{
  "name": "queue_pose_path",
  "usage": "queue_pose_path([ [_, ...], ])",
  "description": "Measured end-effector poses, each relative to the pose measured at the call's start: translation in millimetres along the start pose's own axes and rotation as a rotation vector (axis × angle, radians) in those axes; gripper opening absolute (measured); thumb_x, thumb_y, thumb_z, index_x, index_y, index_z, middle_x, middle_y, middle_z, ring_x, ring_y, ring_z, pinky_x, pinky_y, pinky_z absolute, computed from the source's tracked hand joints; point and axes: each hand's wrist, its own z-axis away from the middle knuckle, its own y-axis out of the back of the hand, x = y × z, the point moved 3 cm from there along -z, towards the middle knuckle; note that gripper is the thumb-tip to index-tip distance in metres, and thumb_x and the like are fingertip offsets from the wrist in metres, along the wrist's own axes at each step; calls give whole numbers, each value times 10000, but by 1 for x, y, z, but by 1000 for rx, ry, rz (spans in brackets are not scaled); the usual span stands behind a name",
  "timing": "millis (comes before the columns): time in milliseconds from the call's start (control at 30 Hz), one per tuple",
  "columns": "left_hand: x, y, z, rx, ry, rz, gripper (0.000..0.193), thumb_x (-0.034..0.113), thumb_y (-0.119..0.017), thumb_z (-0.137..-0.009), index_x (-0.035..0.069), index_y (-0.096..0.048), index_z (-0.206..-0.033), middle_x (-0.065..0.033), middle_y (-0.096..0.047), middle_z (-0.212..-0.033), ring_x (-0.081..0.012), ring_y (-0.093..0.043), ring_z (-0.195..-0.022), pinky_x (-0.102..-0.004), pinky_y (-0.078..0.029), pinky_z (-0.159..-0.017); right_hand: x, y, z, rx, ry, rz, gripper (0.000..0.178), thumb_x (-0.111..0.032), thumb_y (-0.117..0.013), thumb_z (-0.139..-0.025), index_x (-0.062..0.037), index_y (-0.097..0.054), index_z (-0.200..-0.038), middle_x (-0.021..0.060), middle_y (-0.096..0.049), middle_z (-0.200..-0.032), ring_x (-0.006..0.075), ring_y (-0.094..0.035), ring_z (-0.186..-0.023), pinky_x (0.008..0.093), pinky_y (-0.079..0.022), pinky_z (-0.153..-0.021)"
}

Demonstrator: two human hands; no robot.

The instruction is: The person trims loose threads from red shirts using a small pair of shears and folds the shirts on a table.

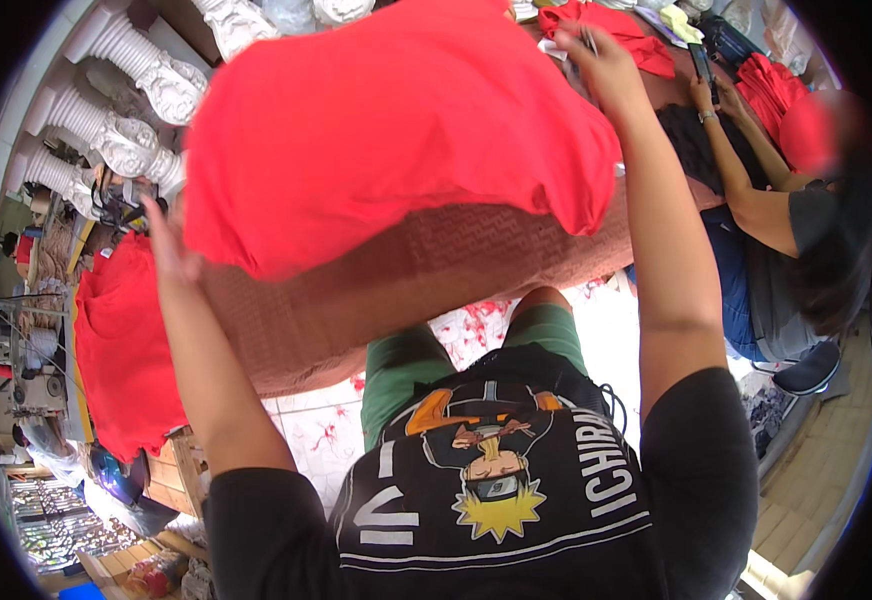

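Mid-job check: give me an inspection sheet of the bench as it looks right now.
Surface: table under a brown textured cloth.
Job's things: red garment spread out, held at both sides.
Clutter: red fabric pile at left; more red pieces at far edge.
Grippers: left hand and right hand grip the garment's edges.
Cables: nothing seen.
Surroundings: white balusters at left; seated person at right.

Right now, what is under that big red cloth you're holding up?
Under the red cloth, a brown textured table cover shows along its near edge. What lies further back beneath the cloth is covered.
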Motion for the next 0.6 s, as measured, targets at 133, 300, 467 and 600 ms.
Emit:
queue_pose_path([
  [133, -94, 28, 70, -245, 312, -252, 747, 684, -319, -884, 67, -496, -1268, -42, -622, -1125, -152, -595, -985, -324, -461, -874, 51, 28, 58, -343, -532, 186, 546, -517, -675, -781, -3, -667, -964, 51, -607, -798, 95, -512, -706, 260, -403, -640],
  [300, -123, 33, 70, -61, 294, -524, 434, 345, -581, -911, 69, -527, -1242, 0, -630, -1090, -62, -578, -946, -245, -440, -847, 68, 11, 106, -602, -584, 497, 614, -487, -720, -751, 44, -644, -1051, 140, -666, -979, 199, -614, -898, 343, -455, -827],
  [467, -57, 22, 3, 102, -112, -620, 307, 251, -642, -876, 56, -593, -1109, -14, -637, -1057, -101, -586, -965, -272, -451, -861, 47, -1, 64, -191, -237, 464, 481, -376, -749, -758, 16, -655, -1020, 124, -676, -923, 205, -631, -835, 333, -479, -766],
  [600, 80, -60, 34, 3, -603, -90, 325, 202, -568, -915, 10, -533, -1174, -96, -596, -1176, -186, -577, -1055, -346, -446, -922, -94, 21, 22, 73, -114, -379, 207, -275, -704, -832, -92, -622, -881, -85, -531, -653, 24, -426, -514, 183, -324, -471],
])
